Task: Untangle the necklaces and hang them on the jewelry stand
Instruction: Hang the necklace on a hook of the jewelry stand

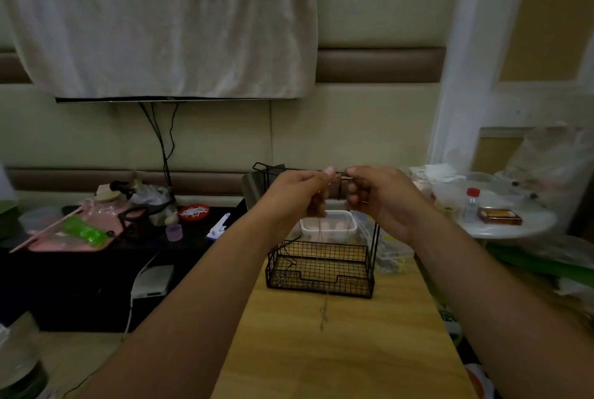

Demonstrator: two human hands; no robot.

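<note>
Level with the top bar of the jewelry stand (pixel 321 257), left hand (pixel 300 194) and right hand (pixel 374 196) pinch 1 necklace (pixel 324 308) by its upper end. Its chain hangs straight down below both grips, the hands equally near the bar

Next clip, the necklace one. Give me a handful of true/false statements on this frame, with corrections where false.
1. Both hands are raised at the top bar of the black wire jewelry stand. True.
2. The left hand lies flat on the wooden table. False: it pinches a thin necklace chain in the air.
3. The chain hangs down to the table. True.
4. The right hand holds a bottle. False: its grip is at the chain's top end.
</note>
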